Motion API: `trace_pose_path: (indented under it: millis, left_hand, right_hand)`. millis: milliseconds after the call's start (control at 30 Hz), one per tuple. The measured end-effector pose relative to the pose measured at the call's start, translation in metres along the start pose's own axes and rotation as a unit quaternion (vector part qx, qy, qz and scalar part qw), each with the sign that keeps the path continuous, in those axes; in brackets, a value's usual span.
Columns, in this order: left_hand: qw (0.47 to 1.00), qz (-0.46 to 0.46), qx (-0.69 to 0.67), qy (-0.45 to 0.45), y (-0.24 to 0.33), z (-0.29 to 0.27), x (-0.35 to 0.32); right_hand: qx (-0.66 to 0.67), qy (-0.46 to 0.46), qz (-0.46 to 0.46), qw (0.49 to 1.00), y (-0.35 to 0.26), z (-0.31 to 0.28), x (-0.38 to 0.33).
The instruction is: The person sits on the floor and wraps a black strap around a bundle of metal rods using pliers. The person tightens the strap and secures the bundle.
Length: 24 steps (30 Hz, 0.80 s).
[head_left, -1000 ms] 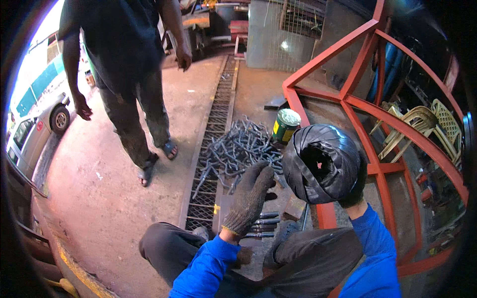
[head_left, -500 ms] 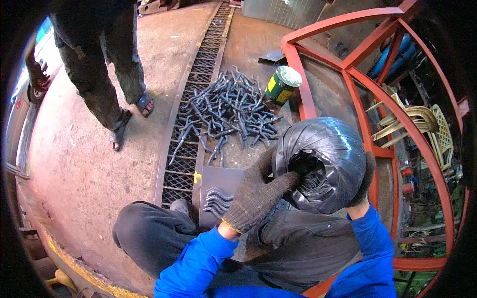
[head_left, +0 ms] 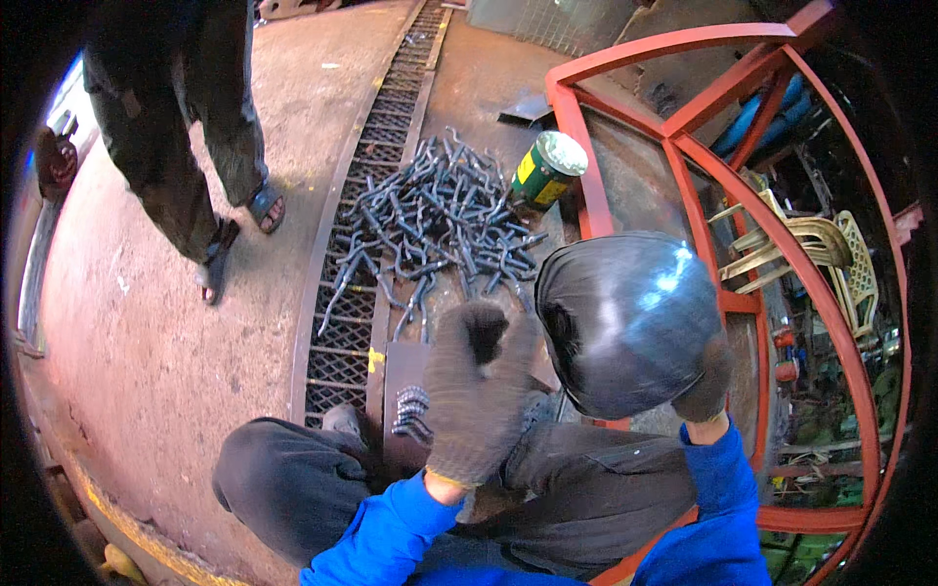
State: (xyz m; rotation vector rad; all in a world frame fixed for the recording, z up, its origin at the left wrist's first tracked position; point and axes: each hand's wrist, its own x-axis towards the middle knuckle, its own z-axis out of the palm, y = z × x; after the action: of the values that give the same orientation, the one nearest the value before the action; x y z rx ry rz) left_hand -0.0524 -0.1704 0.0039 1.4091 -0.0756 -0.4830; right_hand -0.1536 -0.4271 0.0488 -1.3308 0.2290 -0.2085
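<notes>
A large ball of shiny black plastic twine (head_left: 630, 327) is held up over my lap. My gloved right hand (head_left: 705, 383) grips it from its right and lower side, the fingers partly hidden behind it. The ball's hollow core shows as a dark opening on its left. My left hand (head_left: 479, 391), in a brown knit glove, is just left of the ball and apart from it. Its fingers and thumb curl toward each other; what they hold, if anything, cannot be made out. Below the left hand, several short bent metal rods (head_left: 410, 415) lie in a row on a flat metal plate (head_left: 404, 366).
Ahead lies a heap of bent dark metal rods (head_left: 435, 220), partly on a floor grating (head_left: 337, 356). Beside it stands a green and yellow can (head_left: 549, 171). A red metal frame (head_left: 689, 186) rises at right, with plastic chairs (head_left: 811, 244) beyond. A person in sandals (head_left: 220, 259) stands at left.
My left hand has come out of the ball's core and moved left, its fingers now curled. The ball has turned so its opening faces left. The whole view has shifted slightly.
</notes>
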Motion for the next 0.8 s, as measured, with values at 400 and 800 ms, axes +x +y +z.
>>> trace_pose_path:
  millis: [400,800]
  left_hand:
    - [0.851,-0.119,-0.494,-0.13,-0.032,0.009,0.023]
    - [0.861,0.014,-0.491,-0.134,-0.057,-0.006,0.034]
  right_hand:
    - [-0.71,-0.222,-0.376,0.552,-0.025,0.094,0.03]
    - [-0.47,0.074,-0.353,0.805,-0.034,0.074,0.021]
